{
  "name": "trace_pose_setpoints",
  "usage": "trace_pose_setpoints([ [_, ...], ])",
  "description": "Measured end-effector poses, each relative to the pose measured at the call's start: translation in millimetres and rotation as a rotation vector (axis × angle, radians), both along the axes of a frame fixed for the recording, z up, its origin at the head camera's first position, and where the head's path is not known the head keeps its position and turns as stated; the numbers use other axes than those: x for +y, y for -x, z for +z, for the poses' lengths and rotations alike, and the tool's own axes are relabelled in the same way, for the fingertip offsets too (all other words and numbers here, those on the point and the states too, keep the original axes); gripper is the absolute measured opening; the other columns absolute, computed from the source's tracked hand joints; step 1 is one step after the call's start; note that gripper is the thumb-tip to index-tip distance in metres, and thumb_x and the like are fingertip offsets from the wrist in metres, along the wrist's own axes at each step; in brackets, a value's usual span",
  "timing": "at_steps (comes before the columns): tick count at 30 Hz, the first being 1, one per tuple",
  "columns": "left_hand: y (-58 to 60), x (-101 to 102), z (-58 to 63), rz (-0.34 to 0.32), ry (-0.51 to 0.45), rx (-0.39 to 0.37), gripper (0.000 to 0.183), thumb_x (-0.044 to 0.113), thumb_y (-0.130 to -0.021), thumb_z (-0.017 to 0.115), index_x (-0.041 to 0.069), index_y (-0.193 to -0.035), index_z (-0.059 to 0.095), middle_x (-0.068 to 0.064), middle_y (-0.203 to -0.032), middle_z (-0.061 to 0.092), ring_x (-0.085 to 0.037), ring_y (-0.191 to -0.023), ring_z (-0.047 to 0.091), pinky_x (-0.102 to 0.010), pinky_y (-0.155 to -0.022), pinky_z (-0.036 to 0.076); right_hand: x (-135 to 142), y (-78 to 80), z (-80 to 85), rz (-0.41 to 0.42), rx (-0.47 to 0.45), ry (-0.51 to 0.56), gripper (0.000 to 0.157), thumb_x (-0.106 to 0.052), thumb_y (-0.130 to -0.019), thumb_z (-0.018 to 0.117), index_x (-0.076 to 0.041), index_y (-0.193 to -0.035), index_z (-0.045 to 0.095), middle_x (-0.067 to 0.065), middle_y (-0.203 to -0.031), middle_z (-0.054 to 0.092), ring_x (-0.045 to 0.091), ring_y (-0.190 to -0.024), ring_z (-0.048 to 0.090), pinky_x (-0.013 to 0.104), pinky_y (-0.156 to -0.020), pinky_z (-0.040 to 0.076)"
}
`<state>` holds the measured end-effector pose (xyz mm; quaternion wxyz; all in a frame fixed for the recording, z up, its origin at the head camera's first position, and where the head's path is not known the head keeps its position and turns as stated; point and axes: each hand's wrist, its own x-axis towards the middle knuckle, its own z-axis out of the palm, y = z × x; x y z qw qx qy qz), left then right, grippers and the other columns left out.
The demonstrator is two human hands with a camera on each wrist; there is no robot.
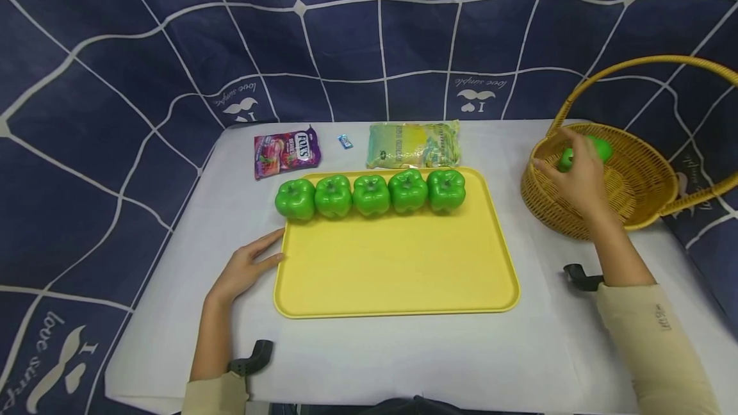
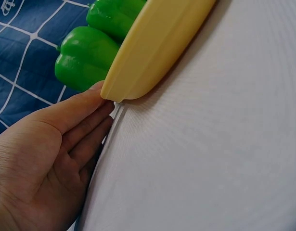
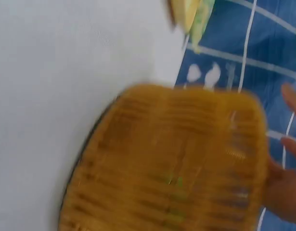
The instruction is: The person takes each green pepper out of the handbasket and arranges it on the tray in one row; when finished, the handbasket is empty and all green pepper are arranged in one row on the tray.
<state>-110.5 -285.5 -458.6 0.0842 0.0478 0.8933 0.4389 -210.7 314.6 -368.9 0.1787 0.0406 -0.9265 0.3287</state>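
My left hand [image 1: 245, 272] rests at the left side of the yellow tray [image 1: 398, 268], its extended fingertips right at the rim. The left wrist view shows that hand [image 2: 56, 144] with thumb and fingers against the tray's edge [image 2: 152, 43]. Several glossy green bell peppers [image 1: 371, 195] stand in a row along the tray's far side. My right hand [image 1: 579, 178] reaches over the wicker basket [image 1: 646, 175], fingers spread apart. Behind it a green bell pepper [image 1: 601, 148] shows in the basket, partly hidden by the fingers. The basket's wall [image 3: 162, 144] hides most of it in the right wrist view.
Behind the tray lie a purple candy bag [image 1: 287, 152], a small blue-and-white packet [image 1: 345, 141] and a green-yellow packet [image 1: 414, 145]. The basket's tall handle [image 1: 651, 64] arches up at the right. A blue checked cloth [image 1: 346, 37] hangs behind the white table [image 1: 369, 357].
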Motion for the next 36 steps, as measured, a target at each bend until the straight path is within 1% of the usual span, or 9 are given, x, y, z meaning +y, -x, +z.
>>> trace_pose_setpoints([
  [2, -0.1, -0.2, -0.3, 0.0, -0.001, 0.001, 0.058, 0.044, -0.084, 0.064, 0.028, -0.137, 0.046, 0.003, -0.141, 0.041, -0.026, -0.134, 0.028, -0.056, -0.106, 0.023, 13.1, 0.8, 0.1, -0.098, -0.014, 0.0, 0.075, -0.029, -0.085, 0.067, -0.01, -0.145, 0.026, 0.026, -0.135, 0.03, 0.043, -0.121, 0.03, 0.061, -0.095, 0.029],
  [4, -0.1, -0.3, -0.6, -0.002, -0.001, 0.002, 0.058, 0.043, -0.084, 0.064, 0.027, -0.137, 0.046, 0.003, -0.141, 0.041, -0.026, -0.134, 0.028, -0.056, -0.106, 0.023, 25.8, 2.6, -0.8, -0.167, -0.052, -0.006, 0.075, -0.034, -0.087, 0.064, -0.014, -0.147, 0.023, 0.026, -0.137, 0.025, 0.043, -0.123, 0.026, 0.062, -0.094, 0.031],
  [7, 0.0, -0.3, -0.8, -0.003, 0.003, 0.002, 0.058, 0.043, -0.084, 0.064, 0.026, -0.137, 0.046, 0.003, -0.141, 0.041, -0.027, -0.134, 0.028, -0.056, -0.106, 0.023, 42.6, 6.2, -1.8, -0.242, -0.113, -0.04, 0.075, -0.038, -0.088, 0.061, -0.018, -0.148, 0.021, 0.027, -0.14, 0.019, 0.043, -0.128, 0.019, 0.065, -0.096, 0.028],
  [11, -0.5, 0.2, 0.6, 0.003, 0.013, -0.004, 0.059, 0.045, -0.084, 0.064, 0.026, -0.137, 0.046, 0.003, -0.141, 0.041, -0.026, -0.134, 0.028, -0.056, -0.106, 0.023, 60.3, 13.2, -6.0, -0.301, -0.176, -0.071, 0.076, -0.043, -0.087, 0.059, -0.021, -0.148, 0.02, 0.029, -0.141, 0.018, 0.046, -0.129, 0.019, 0.065, -0.096, 0.028],
  [14, -0.7, 0.6, 1.3, 0.005, 0.012, -0.007, 0.06, 0.045, -0.084, 0.064, 0.025, -0.137, 0.046, 0.003, -0.141, 0.041, -0.026, -0.134, 0.028, -0.056, -0.106, 0.023, 70.7, 19.2, -9.7, -0.291, -0.213, -0.054, 0.077, -0.044, -0.088, 0.057, -0.019, -0.149, 0.017, 0.033, -0.14, 0.018, 0.05, -0.128, 0.019, 0.065, -0.098, 0.026],
  [20, -0.2, 0.3, 0.0, 0.001, 0.001, 0.0, 0.058, 0.044, -0.084, 0.064, 0.026, -0.137, 0.046, 0.004, -0.141, 0.041, -0.026, -0.134, 0.028, -0.056, -0.106, 0.023, 87.6, 29.4, -16.5, -0.244, -0.303, -0.009, 0.08, -0.048, -0.09, 0.05, -0.014, -0.149, 0.009, 0.035, -0.142, 0.019, 0.051, -0.131, 0.009, 0.064, -0.103, 0.017],
  [26, 0.0, 0.4, -0.1, -0.007, -0.003, 0.007, 0.058, 0.043, -0.084, 0.064, 0.026, -0.137, 0.046, 0.004, -0.141, 0.042, -0.025, -0.134, 0.028, -0.055, -0.106, 0.023, 97.8, 35.9, -22.3, -0.208, -0.391, 0.004, 0.081, -0.054, -0.091, 0.042, -0.013, -0.149, 0.004, 0.038, -0.139, 0.02, 0.056, -0.123, 0.019, 0.067, -0.096, 0.023],
  [30, -0.2, 0.4, 0.6, -0.008, -0.006, 0.011, 0.058, 0.042, -0.084, 0.064, 0.025, -0.137, 0.046, 0.005, -0.14, 0.042, -0.024, -0.134, 0.028, -0.054, -0.106, 0.023, 101.6, 37.6, -25.1, -0.167, -0.406, -0.019, 0.078, -0.051, -0.092, 0.042, -0.01, -0.149, 0.005, 0.04, -0.136, 0.022, 0.057, -0.116, 0.025, 0.066, -0.091, 0.026],
  [36, -0.2, 0.5, 1.4, 0.001, 0.006, 0.006, 0.059, 0.043, -0.084, 0.064, 0.024, -0.137, 0.046, 0.004, -0.141, 0.041, -0.026, -0.135, 0.028, -0.055, -0.106, 0.023, 103.0, 38.1, -28.0, -0.123, -0.367, -0.007, 0.071, -0.045, -0.093, 0.046, -0.006, -0.146, 0.018, 0.038, -0.13, 0.03, 0.052, -0.109, 0.031, 0.061, -0.084, 0.031],
])
